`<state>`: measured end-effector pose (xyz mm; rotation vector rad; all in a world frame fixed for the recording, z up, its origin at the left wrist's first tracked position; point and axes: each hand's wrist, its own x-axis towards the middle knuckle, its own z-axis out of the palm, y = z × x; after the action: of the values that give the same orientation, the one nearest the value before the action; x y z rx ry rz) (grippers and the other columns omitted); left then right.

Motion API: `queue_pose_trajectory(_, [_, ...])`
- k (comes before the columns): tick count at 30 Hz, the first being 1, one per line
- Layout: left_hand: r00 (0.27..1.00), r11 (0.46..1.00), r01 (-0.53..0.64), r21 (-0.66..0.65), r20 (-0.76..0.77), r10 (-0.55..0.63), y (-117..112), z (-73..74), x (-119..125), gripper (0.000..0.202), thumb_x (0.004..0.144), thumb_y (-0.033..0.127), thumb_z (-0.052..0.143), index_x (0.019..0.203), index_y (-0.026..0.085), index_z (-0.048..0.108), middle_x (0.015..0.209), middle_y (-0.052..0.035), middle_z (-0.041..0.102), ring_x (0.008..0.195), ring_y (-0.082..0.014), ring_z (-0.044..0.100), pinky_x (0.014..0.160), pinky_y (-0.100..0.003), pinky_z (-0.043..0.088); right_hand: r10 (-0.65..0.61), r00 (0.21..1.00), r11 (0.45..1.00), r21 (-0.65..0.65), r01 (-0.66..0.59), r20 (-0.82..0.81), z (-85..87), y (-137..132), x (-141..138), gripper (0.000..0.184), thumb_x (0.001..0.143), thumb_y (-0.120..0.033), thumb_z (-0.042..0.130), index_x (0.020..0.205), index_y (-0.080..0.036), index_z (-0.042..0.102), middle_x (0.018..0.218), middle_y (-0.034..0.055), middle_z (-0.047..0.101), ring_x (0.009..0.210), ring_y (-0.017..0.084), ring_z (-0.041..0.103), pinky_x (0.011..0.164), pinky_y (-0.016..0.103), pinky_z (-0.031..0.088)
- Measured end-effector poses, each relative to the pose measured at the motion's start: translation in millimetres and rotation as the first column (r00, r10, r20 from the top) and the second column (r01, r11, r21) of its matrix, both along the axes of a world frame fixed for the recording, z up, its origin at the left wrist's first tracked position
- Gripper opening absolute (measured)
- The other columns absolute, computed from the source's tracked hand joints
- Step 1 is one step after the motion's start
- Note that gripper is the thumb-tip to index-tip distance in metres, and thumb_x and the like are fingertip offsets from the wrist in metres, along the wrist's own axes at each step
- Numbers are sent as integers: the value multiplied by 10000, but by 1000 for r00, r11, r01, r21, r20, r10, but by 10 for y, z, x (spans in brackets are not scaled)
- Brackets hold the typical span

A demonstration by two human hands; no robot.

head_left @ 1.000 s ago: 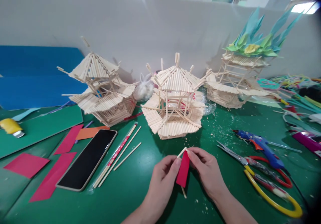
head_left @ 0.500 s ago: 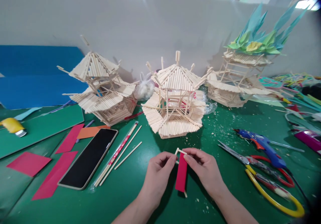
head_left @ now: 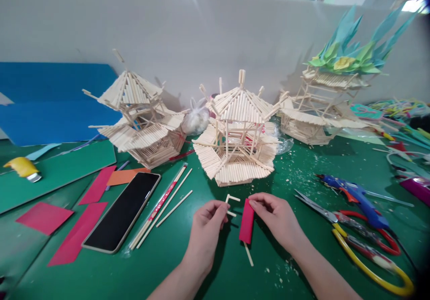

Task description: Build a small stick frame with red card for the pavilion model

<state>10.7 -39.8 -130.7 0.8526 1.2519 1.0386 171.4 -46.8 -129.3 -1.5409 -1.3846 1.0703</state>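
Observation:
Between thumb and fingers, my left hand (head_left: 206,230) pinches a small angled frame of thin wooden sticks (head_left: 234,198), its two short arms pointing right. A narrow folded strip of red paper (head_left: 247,223) is gripped at its top end by my right hand (head_left: 277,217). The paper and the stick frame are apart. From under the paper's lower end a thin wooden stick (head_left: 249,255) sticks out; whether it is attached cannot be told. Just beyond both hands stands a two-tiered pavilion model of wooden sticks (head_left: 243,172).
A second stick pavilion (head_left: 141,134) stands left, a third topped with paper leaves (head_left: 312,120) right. Scissors (head_left: 339,228) and a blue glue gun (head_left: 363,201) lie right. Left are a phone (head_left: 122,212), packaged chopsticks (head_left: 161,203), red paper pieces (head_left: 45,218) and a yellow cutter (head_left: 23,167).
My hands have moved apart. The stick frame has gone left with my left hand, away from the red paper in my right hand. More of the stick below the paper shows.

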Motion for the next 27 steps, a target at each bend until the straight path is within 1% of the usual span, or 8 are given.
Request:
queue_pose_trajectory(7, [1000,1000,-5,17,1,5,-4,7,9,159,699,269,576,609,137,573,483,44,455,488,-66,357,463,-172,263,29,990,998,58,-37,135,-68,35,-79,198,809,-289,484,869,-166,627,777,27,669,681,156,600,605,235,449])
queue_pose_trajectory(12, [1000,1000,4,23,-6,-4,-22,29,19,169,708,260,564,588,140,560,470,50,440,473,-62,343,448,-169,253,0,968,994,108,-28,251,-67,-12,-87,232,791,-283,505,947,-158,623,821,50,628,629,163,543,611,288,430])
queue_pose_trajectory(15, [1000,1000,12,27,-15,-11,-23,27,14,172,716,255,559,588,140,565,467,48,441,474,-62,340,449,-168,252,-27,959,990,140,-14,283,4,-80,-7,241,799,-291,494,980,-171,598,898,51,595,637,150,523,616,282,429])
queue_pose_trajectory(18, [999,999,26,28,-20,-25,-15,5,2,176,719,269,570,603,137,581,474,47,442,481,-62,334,452,-167,253,-116,935,982,179,57,335,93,-169,216,235,801,-329,489,966,-197,593,889,39,603,673,150,541,616,263,437])
queue_pose_trajectory(21, [999,999,44,21,18,-45,-9,-8,-1,192,717,307,585,643,131,606,489,45,445,487,-60,340,456,-165,263,-308,852,946,233,226,423,158,-252,597,251,768,-382,517,943,-226,606,848,26,627,703,164,566,631,262,445])
queue_pose_trajectory(24, [990,998,61,-17,124,-59,-15,11,14,200,697,315,615,666,117,623,491,37,462,484,-58,357,467,-166,292,-521,671,852,281,441,527,190,-315,1085,289,731,-418,525,937,-236,612,821,28,637,660,177,578,615,281,446])
queue_pose_trajectory(26, [972,994,84,-69,223,-67,-22,33,29,184,683,292,634,671,109,624,482,32,480,469,-52,362,473,-167,307,-579,549,800,290,525,604,187,-348,1424,305,734,-416,511,936,-207,602,858,70,635,697,209,587,630,312,436])
queue_pose_trajectory(27, [958,991,102,-93,276,-72,-24,43,36,173,681,279,638,674,107,623,477,29,489,460,-49,363,474,-167,310,-564,526,802,272,532,636,173,-363,1587,316,734,-406,517,947,-186,595,898,105,630,745,235,587,642,328,427])
